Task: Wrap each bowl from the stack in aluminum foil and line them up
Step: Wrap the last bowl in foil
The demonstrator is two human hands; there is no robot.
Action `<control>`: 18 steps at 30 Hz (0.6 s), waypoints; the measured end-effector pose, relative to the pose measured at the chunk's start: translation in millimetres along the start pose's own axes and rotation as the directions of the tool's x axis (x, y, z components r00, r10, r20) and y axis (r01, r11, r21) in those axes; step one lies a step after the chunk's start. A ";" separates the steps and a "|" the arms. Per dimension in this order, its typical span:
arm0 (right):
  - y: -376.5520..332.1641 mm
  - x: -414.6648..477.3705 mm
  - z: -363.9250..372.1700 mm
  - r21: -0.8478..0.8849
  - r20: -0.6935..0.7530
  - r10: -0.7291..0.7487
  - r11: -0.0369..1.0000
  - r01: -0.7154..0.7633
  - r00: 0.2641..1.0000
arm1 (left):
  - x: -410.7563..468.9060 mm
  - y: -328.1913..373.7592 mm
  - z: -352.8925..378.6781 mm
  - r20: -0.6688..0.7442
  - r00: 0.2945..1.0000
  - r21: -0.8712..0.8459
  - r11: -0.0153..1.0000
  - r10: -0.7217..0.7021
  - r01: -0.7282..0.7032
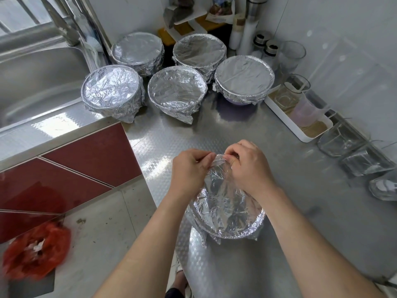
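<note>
Bare forearms (pixel 150 244) are stretched over the round foil-wrapped bowl (pixel 234 232), flimsy, probably tear-prone silver foil (pixel 221 190) being pinched far-side by left hand (pixel 191 168) and right hand (pixel 251 166).

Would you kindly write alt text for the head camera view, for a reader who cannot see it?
A left hand and right hand pinch the raised far edge of foil covering a bowl on a steel counter. Five foil-wrapped bowls stand farther back beside a sink, two behind three.
</note>
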State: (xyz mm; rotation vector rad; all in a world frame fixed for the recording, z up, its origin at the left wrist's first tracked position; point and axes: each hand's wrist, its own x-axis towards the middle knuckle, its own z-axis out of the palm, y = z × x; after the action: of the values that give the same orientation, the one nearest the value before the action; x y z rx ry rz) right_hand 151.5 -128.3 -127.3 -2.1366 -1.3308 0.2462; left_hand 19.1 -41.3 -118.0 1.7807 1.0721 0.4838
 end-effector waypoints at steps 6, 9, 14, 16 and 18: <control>0.9 1.5 0.6 -0.009 -0.015 0.030 0.999 -0.030 0.999 | 0.4 -4.2 1.1 0.093 0.992 0.214 0.971 0.091 -0.109; 1.4 4.1 1.1 -0.018 0.011 0.033 0.999 -0.033 0.999 | 0.8 -4.9 0.0 0.096 0.990 0.208 0.971 0.103 -0.121; -3.9 21.9 -2.8 -0.031 0.154 -0.040 0.999 0.045 0.987 | -6.5 -6.0 -4.2 0.083 0.994 0.234 0.968 0.074 -0.092; -11.5 30.7 -3.0 -0.049 0.205 -0.079 0.995 0.091 0.976 | -10.3 -4.7 -6.8 0.076 0.996 0.253 0.966 0.042 -0.060; -22.2 36.4 -0.9 -0.080 0.230 -0.116 0.987 0.138 0.966 | -16.9 1.6 -10.7 0.058 0.998 0.305 0.952 -0.005 -0.013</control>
State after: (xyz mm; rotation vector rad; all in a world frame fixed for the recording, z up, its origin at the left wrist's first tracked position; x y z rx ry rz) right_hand 152.7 -90.3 -108.2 -2.1398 -1.6328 0.3886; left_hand 3.2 -50.0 -109.5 2.0532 1.1503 0.2759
